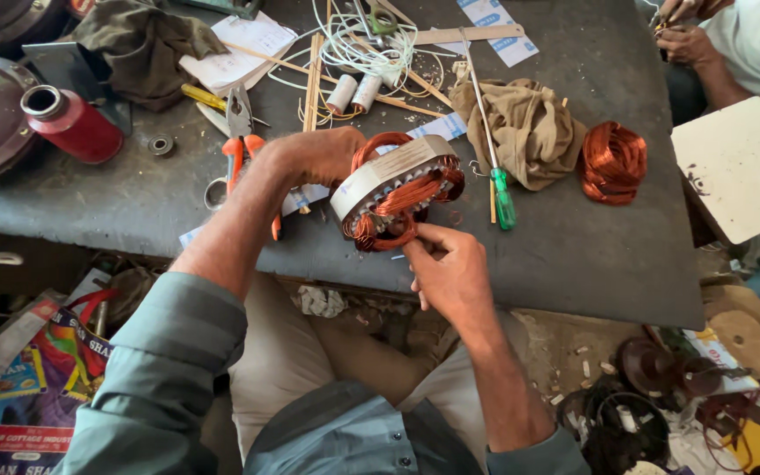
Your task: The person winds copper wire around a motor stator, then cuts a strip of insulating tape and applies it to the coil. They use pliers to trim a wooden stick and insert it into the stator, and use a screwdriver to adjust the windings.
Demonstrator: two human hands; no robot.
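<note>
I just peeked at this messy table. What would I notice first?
Probably the round metal ring wound with shiny copper wire, held up in the middle by the left hand while the right hand pinches its lower edge. Next, the loose copper wire coil lying at the right, and the red can far left.

The stator (pixel 395 189) sits between both hands above the worktop (pixel 573 255) near edge. Left of it lie pliers (pixel 241 132) and a can (pixel 68 123); right of it a screwdriver (pixel 496 167), a cloth (pixel 525 127), then a wire coil (pixel 613 163).
</note>
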